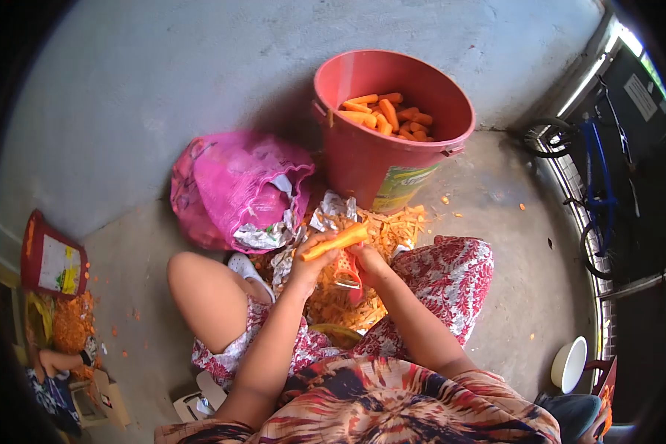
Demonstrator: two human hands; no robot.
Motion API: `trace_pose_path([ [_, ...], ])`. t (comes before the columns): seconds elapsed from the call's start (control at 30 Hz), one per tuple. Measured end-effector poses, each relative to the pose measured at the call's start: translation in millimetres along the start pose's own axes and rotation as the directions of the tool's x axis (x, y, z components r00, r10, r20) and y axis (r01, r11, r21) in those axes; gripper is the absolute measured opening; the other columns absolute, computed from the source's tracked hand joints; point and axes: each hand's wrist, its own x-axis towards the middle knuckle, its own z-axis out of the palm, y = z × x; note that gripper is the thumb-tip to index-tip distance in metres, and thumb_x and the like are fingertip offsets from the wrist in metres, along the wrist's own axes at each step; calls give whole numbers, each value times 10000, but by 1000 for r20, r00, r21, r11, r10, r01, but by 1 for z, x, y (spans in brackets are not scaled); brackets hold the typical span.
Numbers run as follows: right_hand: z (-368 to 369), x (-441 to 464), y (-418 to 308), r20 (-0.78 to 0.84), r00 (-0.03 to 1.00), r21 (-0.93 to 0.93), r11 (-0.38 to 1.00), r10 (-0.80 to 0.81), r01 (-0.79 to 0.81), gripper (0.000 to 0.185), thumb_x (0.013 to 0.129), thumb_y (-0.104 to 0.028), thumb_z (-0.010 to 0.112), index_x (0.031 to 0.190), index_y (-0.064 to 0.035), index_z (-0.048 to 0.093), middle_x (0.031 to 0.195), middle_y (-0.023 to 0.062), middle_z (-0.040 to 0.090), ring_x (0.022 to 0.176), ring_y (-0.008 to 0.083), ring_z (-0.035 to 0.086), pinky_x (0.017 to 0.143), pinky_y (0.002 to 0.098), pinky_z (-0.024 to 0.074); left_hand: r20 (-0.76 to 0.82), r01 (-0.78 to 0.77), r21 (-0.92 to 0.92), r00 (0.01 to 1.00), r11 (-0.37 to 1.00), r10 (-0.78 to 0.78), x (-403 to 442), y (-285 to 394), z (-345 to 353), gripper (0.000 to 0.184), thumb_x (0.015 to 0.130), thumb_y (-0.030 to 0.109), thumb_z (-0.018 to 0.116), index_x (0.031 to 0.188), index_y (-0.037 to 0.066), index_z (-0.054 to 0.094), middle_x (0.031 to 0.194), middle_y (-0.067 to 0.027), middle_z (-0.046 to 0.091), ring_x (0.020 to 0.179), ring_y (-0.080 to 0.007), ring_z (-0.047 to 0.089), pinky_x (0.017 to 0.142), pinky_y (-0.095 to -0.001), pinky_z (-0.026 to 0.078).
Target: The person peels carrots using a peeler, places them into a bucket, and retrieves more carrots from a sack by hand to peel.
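The left hand grips a slanted carrot; the right hand holds a peeler just below. The carrot looks long, bright orange.

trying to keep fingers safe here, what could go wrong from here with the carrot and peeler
The peeler might nick the left hand, which grips the carrot close by. The carrot could slip and drop onto the peelings below. Orange scraps on the floor might be slippery underfoot.
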Motion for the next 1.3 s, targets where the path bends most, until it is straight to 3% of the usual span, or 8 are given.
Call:
trace_pose_path([
  [0.3,-16,6,-18,-107,910,-241,898,-401,368,157,811,-58,407,898,-48,537,647,27,541,492,75,485,418,202,375,400,156,-3,905,988,-142,-2,22,-1,417,716,35,610,1091,23,429,1173,-83,408,1055,-179,438,856,-297,396],
  [0.43,5,-14,-24,0,859,-700,614,-512,365,151,766,-38,445,900,-30,516,667,55,550,607,141,541,526,283,429,197,158,289,955,944,-220,0,8,-2,473,724,77,621,1123,0,379,1099,-83,443,990,-148,466,811,-283,402],
  [0.47,14,-26,-30,-33,897,-845,492,-440,210,131,750,-64,470,872,-25,498,679,127,555,676,233,568,608,347,432,105,177,405,966,897,-238,-2,8,0,500,728,104,630,1129,-33,364,1064,-107,465,942,-137,488,782,-259,414],
  [0.7,11,-28,-32,-38,944,-979,201,-327,30,195,765,-198,503,847,-22,500,764,217,556,756,363,540,666,400,417,-45,259,509,960,821,-275,4,-6,-14,372,781,240,577,1043,3,462,829,-48,541,643,-107,529,501,-234,446],
  [0.97,2,-27,-29,-8,960,-967,248,-281,64,227,782,-217,509,878,-12,528,750,184,573,717,310,562,649,370,422,148,471,-236,882,850,-447,11,1,-24,538,800,507,370,1025,31,481,645,0,446,502,-81,431,429,-209,360],
  [1.07,11,-34,-33,25,980,-915,391,-195,101,208,783,-201,513,879,-20,549,733,159,577,681,259,561,632,343,424,251,492,-323,868,808,-429,11,2,-25,541,807,507,335,987,20,488,636,-3,415,455,-80,391,392,-209,334],
  [1.2,19,-40,-40,47,985,-945,311,-168,99,188,776,-179,516,889,-37,565,714,143,578,653,226,552,621,328,423,317,490,-348,864,799,-392,11,0,-30,513,814,498,328,953,30,486,620,-8,401,425,-78,362,369,-207,313],
  [1.3,14,-37,-36,97,982,-944,299,-160,142,184,768,-173,516,889,-44,566,706,144,579,649,231,553,623,330,423,163,514,-314,857,798,-488,9,4,-28,356,812,376,455,947,48,478,617,-10,423,432,-74,378,368,-203,312],
])
